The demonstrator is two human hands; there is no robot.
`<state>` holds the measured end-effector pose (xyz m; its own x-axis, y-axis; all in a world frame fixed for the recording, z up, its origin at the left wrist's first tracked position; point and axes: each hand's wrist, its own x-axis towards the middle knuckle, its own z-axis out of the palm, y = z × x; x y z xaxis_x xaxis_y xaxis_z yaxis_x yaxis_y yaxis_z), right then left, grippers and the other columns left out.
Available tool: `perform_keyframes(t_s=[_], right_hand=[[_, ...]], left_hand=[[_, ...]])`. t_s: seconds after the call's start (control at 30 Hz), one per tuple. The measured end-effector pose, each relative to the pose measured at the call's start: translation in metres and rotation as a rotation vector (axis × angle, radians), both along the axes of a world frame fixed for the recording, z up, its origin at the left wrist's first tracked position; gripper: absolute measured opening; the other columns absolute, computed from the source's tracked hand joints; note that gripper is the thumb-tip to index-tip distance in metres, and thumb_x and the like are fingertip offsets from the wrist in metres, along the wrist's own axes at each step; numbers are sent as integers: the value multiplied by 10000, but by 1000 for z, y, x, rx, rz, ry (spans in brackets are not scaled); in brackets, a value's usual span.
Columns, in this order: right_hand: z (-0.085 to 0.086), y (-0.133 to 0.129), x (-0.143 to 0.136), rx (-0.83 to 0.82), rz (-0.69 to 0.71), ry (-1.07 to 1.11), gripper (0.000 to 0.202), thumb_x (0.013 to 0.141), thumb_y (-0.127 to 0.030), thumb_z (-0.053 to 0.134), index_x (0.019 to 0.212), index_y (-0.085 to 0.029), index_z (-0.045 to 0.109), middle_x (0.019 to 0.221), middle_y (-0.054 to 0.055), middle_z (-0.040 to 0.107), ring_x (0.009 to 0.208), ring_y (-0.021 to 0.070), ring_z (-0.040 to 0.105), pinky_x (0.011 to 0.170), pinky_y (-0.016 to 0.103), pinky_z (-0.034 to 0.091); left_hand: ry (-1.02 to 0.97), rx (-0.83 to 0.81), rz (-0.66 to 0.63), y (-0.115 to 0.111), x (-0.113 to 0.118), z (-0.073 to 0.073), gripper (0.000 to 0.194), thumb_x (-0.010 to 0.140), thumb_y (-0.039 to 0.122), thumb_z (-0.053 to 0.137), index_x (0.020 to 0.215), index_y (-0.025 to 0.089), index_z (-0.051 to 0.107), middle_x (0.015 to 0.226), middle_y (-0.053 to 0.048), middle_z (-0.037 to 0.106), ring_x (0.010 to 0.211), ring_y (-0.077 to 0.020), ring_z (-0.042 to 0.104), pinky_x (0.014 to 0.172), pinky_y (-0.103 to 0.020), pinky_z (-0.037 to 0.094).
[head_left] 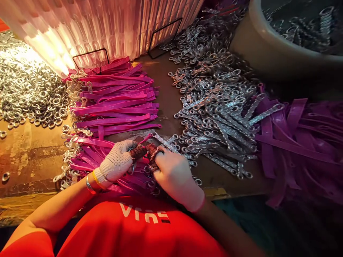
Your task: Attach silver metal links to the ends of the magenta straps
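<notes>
My left hand (119, 160), in a white dotted glove with dark fingertips, is closed at the front middle of the table. Against it my right hand (171, 171), also gloved, is closed with its dark fingertips touching the left ones. A thin magenta strap end (147, 138) and a twisted metal piece with ring ends (164, 142) rise just above the fingers. What exactly each hand pinches is hidden by the fingers. Below and behind the hands lie magenta straps (112, 123) with metal pieces at their left ends.
Loose metal rings (34, 89) are heaped at the left. Twisted metal pieces (219, 107) form a pile right of centre. More purple straps (302, 142) lie at the right. A large tub (281, 57) stands at the back right, and a ribbed translucent panel (107, 28) at the back.
</notes>
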<state>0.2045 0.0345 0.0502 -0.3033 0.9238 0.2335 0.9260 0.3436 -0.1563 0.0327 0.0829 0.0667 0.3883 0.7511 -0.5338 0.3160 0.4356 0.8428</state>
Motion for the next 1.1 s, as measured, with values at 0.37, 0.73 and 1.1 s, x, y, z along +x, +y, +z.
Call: perform_keyframes(t_s=[0.37,0.73,1.1], right_hand=[[3,0,8,-114,19,-15,213,627,-24,470,697,-192,581,696,64,617,590,179,495,575,304,298],[3,-3,9,-218,60,35,228,656,-13,447,681,-186,593,614,34,612,559,160,495,577,308,269],[-3,-10,2,-355,199,-140,160,784,-108,507,735,-153,653,656,90,644,573,187,517,543,336,222]], left_hand=[[58,125,-226,-7,-5,-20,178,864,293,526,790,164,624,582,24,542,532,-110,486,503,-203,351],[78,87,-177,-12,-5,-17,241,876,351,546,753,149,593,575,37,505,501,-89,432,461,-196,304],[123,169,-277,-8,-7,-21,175,866,231,514,771,139,629,688,16,583,596,-95,459,519,-186,341]])
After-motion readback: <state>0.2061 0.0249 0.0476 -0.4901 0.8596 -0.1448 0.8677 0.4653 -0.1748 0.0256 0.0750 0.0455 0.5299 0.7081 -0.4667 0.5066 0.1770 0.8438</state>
